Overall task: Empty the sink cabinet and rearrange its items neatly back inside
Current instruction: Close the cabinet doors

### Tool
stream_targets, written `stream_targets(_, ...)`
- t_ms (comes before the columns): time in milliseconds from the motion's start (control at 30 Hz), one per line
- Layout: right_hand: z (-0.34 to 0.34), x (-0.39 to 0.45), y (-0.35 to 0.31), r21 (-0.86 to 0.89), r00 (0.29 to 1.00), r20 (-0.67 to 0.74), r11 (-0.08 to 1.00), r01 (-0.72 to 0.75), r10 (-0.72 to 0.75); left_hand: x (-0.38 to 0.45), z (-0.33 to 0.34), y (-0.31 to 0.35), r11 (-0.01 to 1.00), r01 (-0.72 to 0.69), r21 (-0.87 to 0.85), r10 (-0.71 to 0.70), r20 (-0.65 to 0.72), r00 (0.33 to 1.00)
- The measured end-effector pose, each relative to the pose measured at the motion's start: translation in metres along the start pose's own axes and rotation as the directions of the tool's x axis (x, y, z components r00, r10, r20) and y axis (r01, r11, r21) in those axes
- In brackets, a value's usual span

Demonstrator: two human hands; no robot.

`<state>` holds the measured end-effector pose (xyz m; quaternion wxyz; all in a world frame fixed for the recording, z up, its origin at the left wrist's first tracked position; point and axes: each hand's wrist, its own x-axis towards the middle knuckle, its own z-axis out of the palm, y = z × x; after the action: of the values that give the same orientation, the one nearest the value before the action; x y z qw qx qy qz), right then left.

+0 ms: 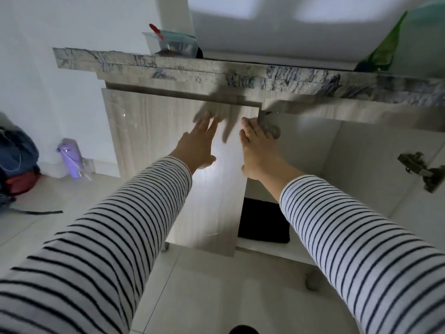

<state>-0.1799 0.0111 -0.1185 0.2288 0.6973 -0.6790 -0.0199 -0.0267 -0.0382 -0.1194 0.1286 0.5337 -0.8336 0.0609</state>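
The sink cabinet [168,102] has pale wood-grain fronts under a marbled countertop [216,71]. Its left door [149,141] looks closed or nearly so. The right door [409,201] is swung open, showing a metal hinge [421,171]. My left hand [197,145] lies open, fingers spread, against the left door's upper right area. My right hand [255,145] curls its fingers around that door's right edge near the top. Inside the open compartment a flat black item [263,222] lies on the cabinet floor; the rest of the interior is hidden.
A clear plastic container [168,43] with something red in it and a green bag [385,49] stand on the countertop. A blue and red backpack [16,165] and a purple bottle [71,157] rest on the tiled floor at left. A cabinet leg [310,280] stands below.
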Motion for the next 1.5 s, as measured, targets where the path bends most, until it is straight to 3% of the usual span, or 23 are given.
stream_targets(67,-0.015,-0.004,0.0,0.056,0.999,0.041,0.998,0.007,-0.009,-0.004,-0.012,0.002,0.999,-0.015,0.04,0.016,-0.012,1.0)
stream_targets(133,-0.028,-0.01,0.002,0.248,0.978,0.202,0.963,-0.104,0.053,-0.01,-0.026,0.005,0.999,-0.008,0.054,0.007,0.01,1.0)
stream_targets(200,-0.034,-0.018,0.004,0.328,0.94,0.336,0.928,-0.178,0.062,-0.022,-0.036,0.005,0.998,0.018,0.059,-0.022,0.056,0.998)
stream_targets(467,-0.067,-0.091,0.011,0.289,0.87,0.469,0.904,-0.316,0.154,-0.072,-0.057,0.0,0.991,-0.066,0.12,0.039,0.215,0.976)
stream_targets(733,-0.12,-0.199,0.08,0.056,0.815,0.387,0.871,-0.487,0.431,-0.074,-0.076,0.079,0.937,-0.34,0.081,0.313,0.234,0.92)
stream_targets(867,-0.153,-0.271,0.132,-0.086,0.697,0.338,0.759,-0.646,0.632,-0.082,-0.091,0.16,0.857,-0.514,0.02,0.503,0.178,0.846)
stream_targets(1033,-0.187,-0.361,0.164,-0.127,0.568,0.226,0.602,-0.788,0.791,-0.123,-0.102,0.262,0.71,-0.689,-0.146,0.701,0.061,0.71)
stream_targets(1133,-0.185,-0.402,0.171,-0.088,0.52,0.223,0.549,-0.831,0.824,-0.147,-0.096,0.314,0.615,-0.739,-0.274,0.767,-0.01,0.642)
stream_targets(1233,-0.176,-0.425,0.178,-0.04,0.525,0.211,0.544,-0.838,0.824,-0.175,-0.09,0.351,0.529,-0.747,-0.404,0.802,-0.05,0.595)
stream_targets(1333,-0.169,-0.438,0.186,0.065,0.532,0.155,0.529,-0.846,0.833,-0.195,-0.083,0.382,0.484,-0.708,-0.515,0.778,-0.117,0.618)
stream_targets(1500,-0.152,-0.452,0.208,0.274,0.548,0.105,0.506,-0.818,0.83,-0.221,-0.069,0.42,0.478,-0.615,-0.627,0.735,-0.097,0.671)
